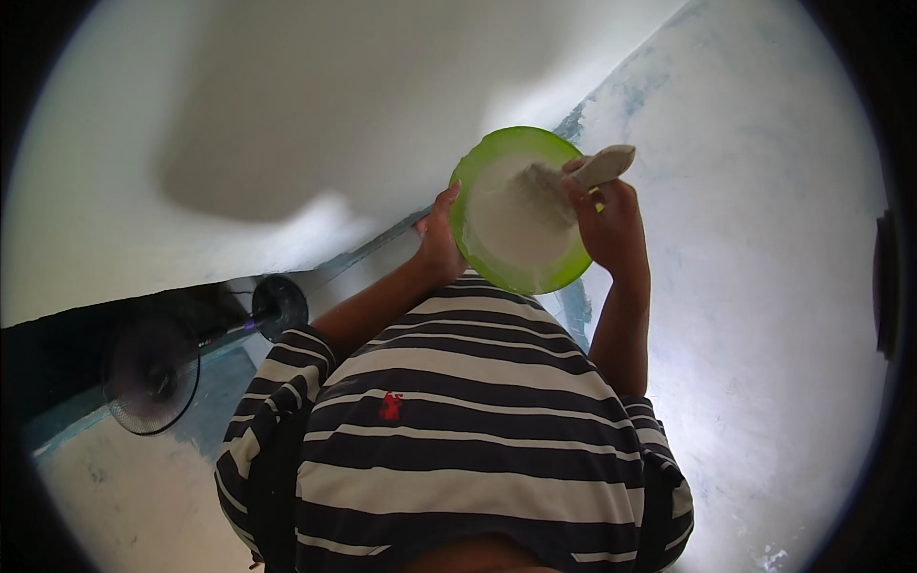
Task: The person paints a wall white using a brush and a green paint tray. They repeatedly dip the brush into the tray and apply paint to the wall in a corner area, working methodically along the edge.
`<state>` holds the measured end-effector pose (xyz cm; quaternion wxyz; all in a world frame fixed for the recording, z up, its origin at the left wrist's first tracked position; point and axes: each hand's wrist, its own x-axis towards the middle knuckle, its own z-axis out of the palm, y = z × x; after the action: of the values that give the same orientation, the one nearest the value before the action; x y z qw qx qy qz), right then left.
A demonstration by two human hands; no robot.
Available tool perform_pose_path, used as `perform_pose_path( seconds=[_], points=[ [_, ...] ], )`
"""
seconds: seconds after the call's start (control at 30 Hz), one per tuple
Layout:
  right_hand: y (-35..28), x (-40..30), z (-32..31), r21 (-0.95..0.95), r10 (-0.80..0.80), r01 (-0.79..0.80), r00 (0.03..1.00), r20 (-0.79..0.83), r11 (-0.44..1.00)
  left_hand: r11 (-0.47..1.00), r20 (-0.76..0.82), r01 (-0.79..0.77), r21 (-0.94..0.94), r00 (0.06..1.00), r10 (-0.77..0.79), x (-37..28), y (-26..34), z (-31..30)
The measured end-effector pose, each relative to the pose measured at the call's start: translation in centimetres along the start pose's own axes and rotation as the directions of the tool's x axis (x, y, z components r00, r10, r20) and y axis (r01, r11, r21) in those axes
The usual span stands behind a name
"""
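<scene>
A round green bowl (523, 281) is held before my chest, with whitish paint or a similar pale mixture (512, 215) inside. My left hand (442, 240) grips the bowl's left side, the thumb lying along its rim. On the other side my right hand (612, 222) is closed round a paintbrush (607, 163), handle pointing up to the right. The brush's bristles are in the pale mixture and look blurred and coated. The fingers beneath the bowl are mostly hidden.
At the lower left stands a fan with a round wire guard (152, 376), and a smaller round dark fan-like thing (279, 308) is beside it. White-coated wall surfaces (752, 251) with bluish patches lie to the right. A dark object (885, 286) shows at the far right edge.
</scene>
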<state>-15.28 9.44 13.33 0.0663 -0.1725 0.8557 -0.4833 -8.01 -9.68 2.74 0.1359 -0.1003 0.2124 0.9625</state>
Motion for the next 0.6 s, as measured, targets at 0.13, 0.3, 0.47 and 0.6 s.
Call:
perform_pose_path(
  seconds=[0.13, 0.3, 0.47, 0.6],
  points=[
    [-1.3, -0.1, 1.3, -0.04, -0.082, 0.077, 0.988, -0.133, 0.996, 1.0, 0.016, 0.01, 0.023, 1.0, -0.01, 0.0, 0.1, 0.4],
    [-0.8, -1.8, 2.7, 0.004, -0.244, 0.245, 0.968, 0.05, 0.97, 0.999, 0.022, 0.026, 0.024, 0.999, -0.027, -0.1, 0.1, -0.2],
    [0.3, -1.4, 0.0, 0.042, -0.01, 0.011, 1.0, -0.013, 0.999, 1.0, -0.016, 0.03, -0.002, 0.999, -0.03, 0.2, -0.4, -0.2],
    [0.5, -0.5, 0.5, -0.054, -0.097, 0.089, 0.979, -0.177, 0.995, 0.999, 0.016, -0.008, 0.052, 1.0, 0.007, 0.2, -0.3, 0.2]
  ],
)
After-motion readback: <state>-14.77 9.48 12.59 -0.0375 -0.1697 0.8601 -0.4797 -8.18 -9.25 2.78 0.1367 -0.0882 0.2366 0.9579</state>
